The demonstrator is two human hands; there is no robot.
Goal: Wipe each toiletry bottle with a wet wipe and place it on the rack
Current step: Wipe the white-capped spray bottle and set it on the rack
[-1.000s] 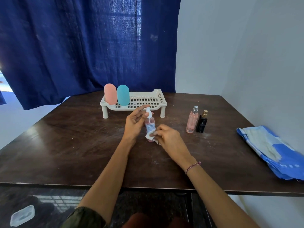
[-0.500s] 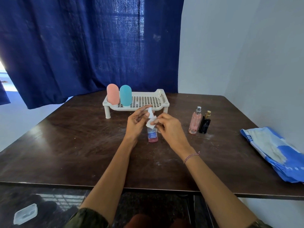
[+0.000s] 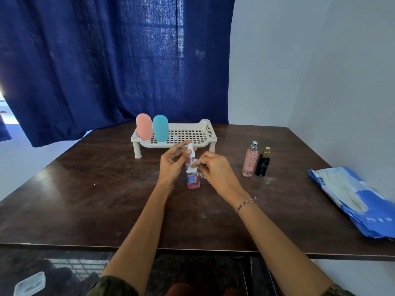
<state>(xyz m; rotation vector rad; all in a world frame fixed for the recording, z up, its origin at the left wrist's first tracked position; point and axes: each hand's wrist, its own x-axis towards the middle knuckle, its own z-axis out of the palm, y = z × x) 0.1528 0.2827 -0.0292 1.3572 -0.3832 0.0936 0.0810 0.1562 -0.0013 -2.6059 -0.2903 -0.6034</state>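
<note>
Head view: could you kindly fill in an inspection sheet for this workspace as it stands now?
Surface: dark wooden table, dusty with pale specks.
Job's things: spray bottle upright at centre; wet wipe against it; pink bottle and teal bottle upright on white rack; pink perfume bottle and black bottle standing on the table, right.
Clutter: blue wipes pack at the table's right edge.
Grippers: left hand holds the spray bottle's top; right hand pinches the wipe.
Cables: nothing seen.
Surroundings: blue curtain, pale wall.
</note>
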